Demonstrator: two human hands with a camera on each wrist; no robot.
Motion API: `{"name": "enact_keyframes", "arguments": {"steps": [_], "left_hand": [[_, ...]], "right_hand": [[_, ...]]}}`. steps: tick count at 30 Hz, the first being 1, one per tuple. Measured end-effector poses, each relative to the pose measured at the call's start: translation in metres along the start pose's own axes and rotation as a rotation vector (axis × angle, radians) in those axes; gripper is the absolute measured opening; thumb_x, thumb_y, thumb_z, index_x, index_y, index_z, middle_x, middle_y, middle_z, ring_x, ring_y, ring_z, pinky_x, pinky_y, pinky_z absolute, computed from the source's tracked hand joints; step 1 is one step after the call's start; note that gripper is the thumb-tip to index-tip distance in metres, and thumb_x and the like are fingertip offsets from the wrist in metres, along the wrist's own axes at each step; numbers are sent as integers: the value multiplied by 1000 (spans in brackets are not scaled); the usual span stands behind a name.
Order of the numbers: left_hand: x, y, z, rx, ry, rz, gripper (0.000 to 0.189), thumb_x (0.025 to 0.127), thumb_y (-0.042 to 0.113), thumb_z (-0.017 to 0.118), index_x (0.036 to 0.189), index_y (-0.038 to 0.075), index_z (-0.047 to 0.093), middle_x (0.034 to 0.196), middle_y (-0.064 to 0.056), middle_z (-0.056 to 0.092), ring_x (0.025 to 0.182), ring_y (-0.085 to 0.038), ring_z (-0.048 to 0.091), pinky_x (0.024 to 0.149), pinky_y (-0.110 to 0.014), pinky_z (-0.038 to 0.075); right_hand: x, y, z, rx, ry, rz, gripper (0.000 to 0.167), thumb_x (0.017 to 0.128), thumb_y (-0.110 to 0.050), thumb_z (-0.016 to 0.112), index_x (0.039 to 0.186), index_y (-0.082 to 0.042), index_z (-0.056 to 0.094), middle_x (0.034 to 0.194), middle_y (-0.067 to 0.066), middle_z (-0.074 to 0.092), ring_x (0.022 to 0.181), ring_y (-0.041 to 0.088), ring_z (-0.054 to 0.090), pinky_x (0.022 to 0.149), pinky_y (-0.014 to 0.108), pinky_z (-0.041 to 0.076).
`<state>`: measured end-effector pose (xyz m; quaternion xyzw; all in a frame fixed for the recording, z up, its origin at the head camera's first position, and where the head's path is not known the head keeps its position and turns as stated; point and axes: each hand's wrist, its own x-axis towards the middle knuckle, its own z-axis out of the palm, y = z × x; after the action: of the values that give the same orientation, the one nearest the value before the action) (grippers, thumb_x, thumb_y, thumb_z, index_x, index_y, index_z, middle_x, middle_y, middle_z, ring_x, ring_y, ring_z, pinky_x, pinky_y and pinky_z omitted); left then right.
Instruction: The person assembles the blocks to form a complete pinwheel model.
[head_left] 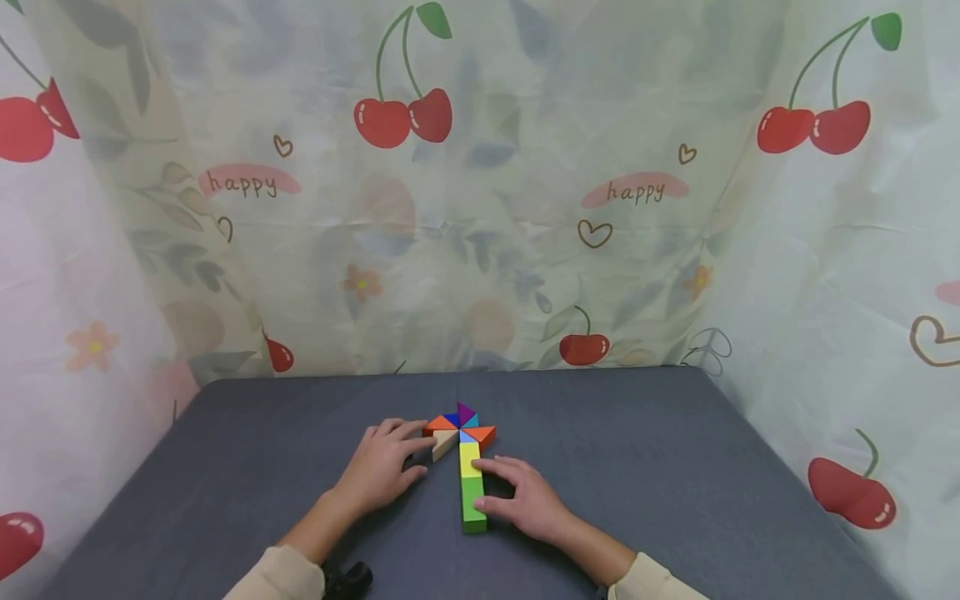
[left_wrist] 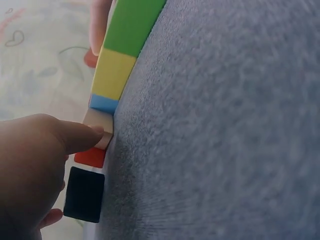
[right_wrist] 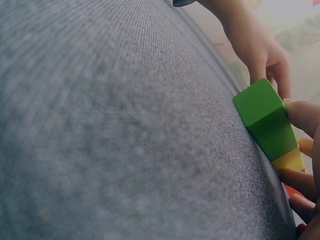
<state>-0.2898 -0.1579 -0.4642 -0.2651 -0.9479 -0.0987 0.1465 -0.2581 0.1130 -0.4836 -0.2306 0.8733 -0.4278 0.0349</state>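
Observation:
On the dark table, small coloured wedge blocks fan around one point: a purple wedge (head_left: 465, 413), an orange wedge (head_left: 440, 423), an orange-red wedge (head_left: 483, 435) and several blue ones. A plain wooden block (head_left: 443, 443) sits at the fan's near left. My left hand (head_left: 382, 467) touches this block with a fingertip, its other fingers stretched toward the orange wedge. Below the fan, a yellow block (head_left: 468, 459) and a green block (head_left: 472, 500) run in line toward me. My right hand (head_left: 528, 500) rests relaxed fingers at the yellow block and its thumb against the green block's right side.
A dark block (left_wrist: 84, 195) stands by the left hand in the left wrist view. Grey cloth covers the table (head_left: 637, 450). A curtain (head_left: 510, 208) printed with cherries encloses the back and both sides. A black object (head_left: 348, 579) lies beside the left sleeve.

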Motion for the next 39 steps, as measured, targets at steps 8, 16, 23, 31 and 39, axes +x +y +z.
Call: {"name": "enact_keyframes", "arguments": {"steps": [8,16,23,31,39], "left_hand": [[1,8,-5,-53,-74,-13,42,85,37,75,125,27,68,137,2,55,127,-27,44,99,-55,36],[0,15,-3,-83,-53,9,40,85,36,75,123,24,69,126,4,63,118,-23,50,98,-53,37],[-2,18,-1,-110,-35,17,40,85,36,75,122,22,69,124,3,63,114,-22,50,96,-50,38],[-2,22,-1,-137,-16,24,36,84,35,76,118,22,71,122,3,64,111,-21,51,96,-50,38],[-4,26,0,-162,-7,23,30,86,35,75,114,26,72,119,5,65,111,-20,51,97,-50,38]], "right_hand": [[0,2,0,-5,11,-14,55,85,-47,72,134,-25,61,137,3,54,132,31,42,103,59,32],[1,1,-1,7,-2,-8,55,86,-46,72,135,-24,60,138,6,53,131,33,42,102,62,32],[1,0,0,6,-4,5,55,86,-47,71,135,-26,60,139,6,52,132,33,41,102,61,32],[1,1,0,5,-6,7,55,86,-47,71,135,-26,59,139,5,52,132,33,41,102,61,32],[1,2,0,6,-3,-3,55,86,-47,71,135,-26,60,138,5,53,132,32,41,102,61,32]]}}
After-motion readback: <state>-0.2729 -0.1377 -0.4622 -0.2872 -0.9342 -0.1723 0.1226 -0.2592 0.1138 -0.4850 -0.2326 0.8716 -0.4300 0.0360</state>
